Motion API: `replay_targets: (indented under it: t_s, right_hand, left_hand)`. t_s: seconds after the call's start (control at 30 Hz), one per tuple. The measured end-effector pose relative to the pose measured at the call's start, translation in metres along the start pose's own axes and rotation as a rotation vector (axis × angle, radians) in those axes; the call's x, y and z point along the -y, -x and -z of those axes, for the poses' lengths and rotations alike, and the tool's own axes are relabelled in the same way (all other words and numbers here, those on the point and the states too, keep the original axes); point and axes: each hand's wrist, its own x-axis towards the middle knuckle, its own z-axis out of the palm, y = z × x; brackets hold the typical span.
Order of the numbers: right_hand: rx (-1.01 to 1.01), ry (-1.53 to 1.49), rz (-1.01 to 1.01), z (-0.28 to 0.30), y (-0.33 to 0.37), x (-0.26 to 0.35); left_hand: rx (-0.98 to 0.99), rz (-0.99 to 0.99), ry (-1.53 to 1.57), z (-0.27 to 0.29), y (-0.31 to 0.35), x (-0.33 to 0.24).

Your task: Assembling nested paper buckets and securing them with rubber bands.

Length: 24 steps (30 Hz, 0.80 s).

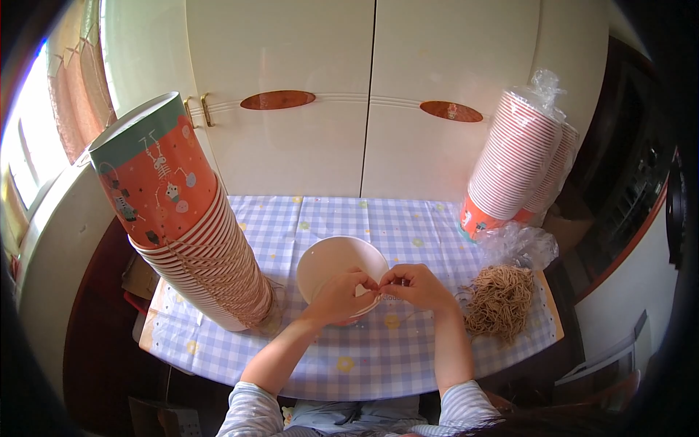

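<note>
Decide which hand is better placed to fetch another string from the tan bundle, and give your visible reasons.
Probably the right hand. The tan bundle of strings lies just beside it on the table, while the left hand sits across the white paper bucket, farther away.

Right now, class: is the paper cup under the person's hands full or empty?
Empty. The paper cup shows its bare pale inside, while the left hand and right hand pinch at its rim.

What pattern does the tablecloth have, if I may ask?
Lilac-and-white checks with yellow dots, head view.

table (408, 218), checked cloth | cup stacks (211, 269) (510, 167) | bowl (328, 262) | string bundle (500, 300)
</note>
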Motion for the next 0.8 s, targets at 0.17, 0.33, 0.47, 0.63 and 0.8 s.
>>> replay_targets:
  t_s: [0.17,0.33,0.47,0.63,0.8]
  right_hand:
    - [0.016,-0.051,0.008,-0.001,-0.001,0.001]
    - [0.028,-0.035,0.046,-0.001,-0.001,0.000]
    - [0.027,0.022,0.045,0.001,0.000,0.002]
    - [0.037,0.046,-0.010,0.002,0.002,0.008]
    - [0.051,0.062,-0.034,0.003,0.002,0.008]
  left_hand:
    - [0.026,-0.103,-0.084,-0.001,0.000,0.004]
    - [0.056,-0.101,-0.098,-0.001,0.000,0.004]
    - [0.038,-0.074,-0.085,0.001,0.001,-0.001]
    - [0.028,-0.005,-0.008,0.001,0.002,-0.002]
    - [0.056,0.038,0.006,0.004,0.002,-0.008]
